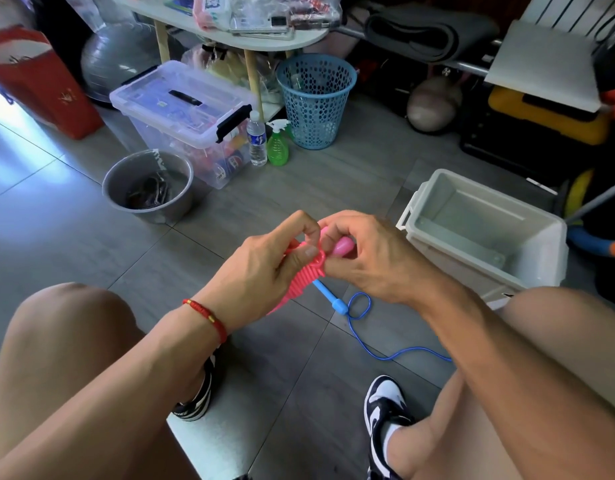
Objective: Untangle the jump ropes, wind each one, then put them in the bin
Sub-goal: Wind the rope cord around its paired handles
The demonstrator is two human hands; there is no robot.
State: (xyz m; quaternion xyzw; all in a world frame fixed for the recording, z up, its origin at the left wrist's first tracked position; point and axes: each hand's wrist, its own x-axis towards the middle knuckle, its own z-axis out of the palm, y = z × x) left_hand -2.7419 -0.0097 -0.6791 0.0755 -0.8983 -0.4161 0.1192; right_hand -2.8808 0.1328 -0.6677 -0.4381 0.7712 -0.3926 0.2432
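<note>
A pink jump rope (pixel 304 280) is wound in tight coils around its handles, held above the floor between my knees. My left hand (pixel 264 271) grips the coiled bundle, thumb pressed on a loop of cord. My right hand (pixel 361 252) pinches the pink handle end (pixel 342 246) and the cord beside it. A blue jump rope (pixel 359 318) lies loose on the tiles below, its blue handle (pixel 330 297) partly hidden behind the pink bundle. The open white bin (pixel 486 233) stands to the right, nothing visible inside.
A metal bowl (pixel 148 185) with dark items sits at the left. Behind are a lidded clear storage box (pixel 184 112), a water bottle (pixel 256 138), a green spray bottle (pixel 277 145) and a blue mesh basket (pixel 315 98). My shoes (pixel 385 410) rest on the grey tiles.
</note>
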